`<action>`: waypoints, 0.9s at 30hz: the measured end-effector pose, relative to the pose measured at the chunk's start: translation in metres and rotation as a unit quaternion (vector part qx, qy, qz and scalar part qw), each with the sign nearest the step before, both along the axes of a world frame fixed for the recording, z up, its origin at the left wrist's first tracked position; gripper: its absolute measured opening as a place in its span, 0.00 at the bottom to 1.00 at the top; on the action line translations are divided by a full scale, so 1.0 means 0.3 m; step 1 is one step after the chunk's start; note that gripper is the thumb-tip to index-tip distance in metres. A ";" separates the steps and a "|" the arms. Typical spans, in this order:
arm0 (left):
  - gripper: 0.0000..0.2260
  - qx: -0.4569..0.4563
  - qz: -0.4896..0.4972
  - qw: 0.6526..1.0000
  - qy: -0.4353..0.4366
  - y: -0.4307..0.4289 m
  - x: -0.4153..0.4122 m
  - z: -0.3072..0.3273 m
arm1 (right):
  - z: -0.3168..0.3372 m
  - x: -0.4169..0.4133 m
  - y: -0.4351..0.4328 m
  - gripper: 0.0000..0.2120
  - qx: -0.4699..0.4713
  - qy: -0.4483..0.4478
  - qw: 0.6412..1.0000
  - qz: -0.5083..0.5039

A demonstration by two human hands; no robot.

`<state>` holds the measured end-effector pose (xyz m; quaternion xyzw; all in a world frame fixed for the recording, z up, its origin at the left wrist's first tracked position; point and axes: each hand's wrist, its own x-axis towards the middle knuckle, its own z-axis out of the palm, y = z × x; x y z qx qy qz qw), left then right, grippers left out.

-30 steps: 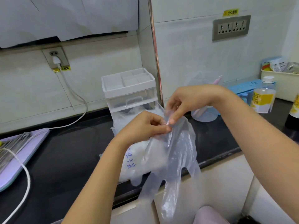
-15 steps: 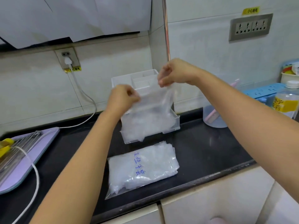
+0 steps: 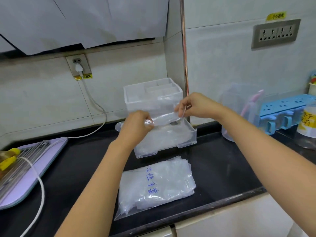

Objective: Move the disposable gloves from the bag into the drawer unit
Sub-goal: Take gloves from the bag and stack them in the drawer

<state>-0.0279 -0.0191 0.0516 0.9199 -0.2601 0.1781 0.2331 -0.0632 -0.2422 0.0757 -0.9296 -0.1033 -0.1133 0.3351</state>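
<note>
Single head-worn view, angled forward and down, close above counter (image 3: 82,165).

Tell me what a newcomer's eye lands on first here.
Dead centre, the left hand and right hand pinch a clear glove stretched between them, just above the pulled-out bottom drawer of the white drawer unit in the wall corner. In front of it, flat on the black counter, lies the clear bag with blue handwriting, holding more gloves.
</note>
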 end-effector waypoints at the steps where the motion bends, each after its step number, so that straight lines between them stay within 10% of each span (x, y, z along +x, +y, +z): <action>1: 0.03 0.018 -0.003 0.999 0.033 -0.008 0.022 -0.007 | -0.015 0.018 0.004 0.11 -0.027 0.009 1.000 -0.008; 18: 0.12 0.256 -0.045 0.944 0.203 -0.100 0.149 -0.060 | -0.084 0.108 0.160 0.22 -0.145 0.135 0.980 -0.020; 22: 0.27 0.186 -0.056 0.933 0.303 -0.078 0.140 -0.026 | -0.126 0.131 0.176 0.16 -0.215 0.189 0.958 -0.024; 27: 0.12 0.097 -0.047 0.956 0.273 -0.106 0.172 -0.039 | -0.135 0.147 0.185 0.19 -0.235 0.209 0.949 -0.021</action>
